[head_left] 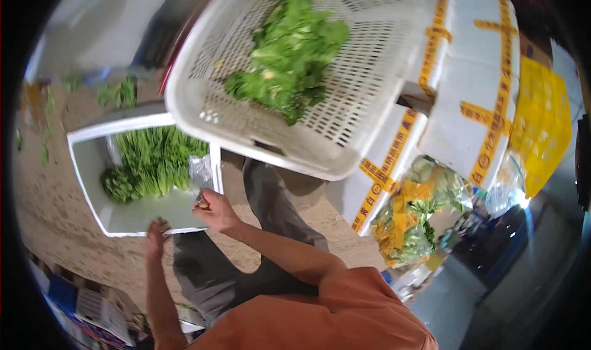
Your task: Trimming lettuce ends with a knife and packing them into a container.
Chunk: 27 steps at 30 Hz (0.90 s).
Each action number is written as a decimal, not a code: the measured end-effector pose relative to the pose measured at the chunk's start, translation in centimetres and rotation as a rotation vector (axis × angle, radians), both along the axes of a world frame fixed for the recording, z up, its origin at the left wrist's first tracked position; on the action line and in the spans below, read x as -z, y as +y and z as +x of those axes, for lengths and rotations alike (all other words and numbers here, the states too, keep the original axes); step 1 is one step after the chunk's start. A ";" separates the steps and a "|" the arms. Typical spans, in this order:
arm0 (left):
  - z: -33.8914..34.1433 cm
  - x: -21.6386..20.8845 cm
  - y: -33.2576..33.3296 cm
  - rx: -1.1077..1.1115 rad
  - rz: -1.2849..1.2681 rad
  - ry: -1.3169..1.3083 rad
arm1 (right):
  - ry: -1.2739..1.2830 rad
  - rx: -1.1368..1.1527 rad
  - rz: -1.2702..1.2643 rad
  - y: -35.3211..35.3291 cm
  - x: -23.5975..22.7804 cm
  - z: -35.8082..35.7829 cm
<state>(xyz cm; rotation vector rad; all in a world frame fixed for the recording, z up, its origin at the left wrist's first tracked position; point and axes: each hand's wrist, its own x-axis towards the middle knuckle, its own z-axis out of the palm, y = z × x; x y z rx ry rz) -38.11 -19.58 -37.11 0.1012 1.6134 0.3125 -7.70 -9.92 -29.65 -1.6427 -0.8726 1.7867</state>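
My right hand [213, 209] is closed on a small knife-like tool [201, 201] at the near rim of a white foam box [92, 177]. Bundles of long green leafy vegetables [151, 162] lie inside that box. My left hand [155, 236] rests with fingers on the box's near edge, holding nothing. Just beyond, a white plastic lattice basket [345, 97] holds a pile of loose green leaves [289, 54].
White foam boxes [480, 67] taped with yellow strips are stacked at the right, with bagged greens [412, 214] below them and a yellow bag [545, 122] beside. Scattered leaves [114, 94] lie on the brown ground at left. My grey-trousered legs [246, 264] are below.
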 end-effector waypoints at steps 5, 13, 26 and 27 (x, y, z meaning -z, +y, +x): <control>9.9 -4.9 -2.0 -0.146 -0.098 -0.336 | -0.205 0.048 0.299 4.5 -9.9 8.5; 31.7 -16.5 10.9 0.538 0.350 -0.231 | -0.472 0.844 0.291 -8.6 -19.9 31.3; 49.5 -23.6 0.4 0.860 0.405 -0.377 | -0.526 1.588 0.376 -35.5 -28.2 44.8; 51.9 -24.8 -1.2 0.911 0.400 -0.401 | -0.502 1.607 0.427 -36.2 -28.0 46.0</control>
